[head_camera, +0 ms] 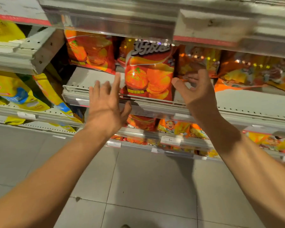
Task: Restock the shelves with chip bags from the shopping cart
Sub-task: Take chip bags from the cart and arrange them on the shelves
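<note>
1. Glossy red-orange chip bag (149, 69): stands upright at the front edge of the grey metal shelf (253, 100), between both hands.
2. Left hand (108, 102): fingers spread and straight, grasping nothing, just left of the bag.
3. Right hand (195, 89): fingers loosely curved, released, just right of the bag.
4. Yellow snack bags (15, 94): lean on the neighbouring shelf, far left.

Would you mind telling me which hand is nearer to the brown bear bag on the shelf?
Right. The right hand reaches just below the bear bag; the left hand is beyond the red chip bag.
</note>
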Motion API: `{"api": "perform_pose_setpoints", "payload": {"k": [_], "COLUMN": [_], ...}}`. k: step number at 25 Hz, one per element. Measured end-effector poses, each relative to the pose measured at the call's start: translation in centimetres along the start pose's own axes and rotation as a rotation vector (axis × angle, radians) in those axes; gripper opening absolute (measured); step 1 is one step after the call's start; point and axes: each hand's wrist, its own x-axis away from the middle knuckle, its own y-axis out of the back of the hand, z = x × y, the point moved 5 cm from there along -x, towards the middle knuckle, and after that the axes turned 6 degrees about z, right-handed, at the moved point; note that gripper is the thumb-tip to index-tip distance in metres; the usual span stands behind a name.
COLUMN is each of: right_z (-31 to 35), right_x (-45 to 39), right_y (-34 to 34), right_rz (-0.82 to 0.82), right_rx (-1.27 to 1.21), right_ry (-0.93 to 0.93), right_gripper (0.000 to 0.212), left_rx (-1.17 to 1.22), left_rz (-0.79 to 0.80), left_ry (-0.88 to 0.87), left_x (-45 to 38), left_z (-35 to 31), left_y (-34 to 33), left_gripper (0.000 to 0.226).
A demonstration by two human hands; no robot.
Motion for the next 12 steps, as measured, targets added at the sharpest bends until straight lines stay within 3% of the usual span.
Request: {"api": "perform_pose_setpoints", "payload": {"k": [5,12], "right_z": [-3.0,-11.0], "right_x": [5.7,19.4], "right_y": [10.4,37.6], "right_rz": [-0.005,-0.234], "right_rx": [0.066,0.126], "right_ry": [-0.014,-0.254], "right_gripper": [0.052,0.043], "left_rx": [0.123,0.193], "left_rz": [-0.11,0.095], "left_ry": [-0.289,-0.59], "left_x": [3.8,9.2], "left_z": [-10.8,-35.9], "left_y": [-1.3,-5.0], "left_gripper": [0.078,0.063]}}
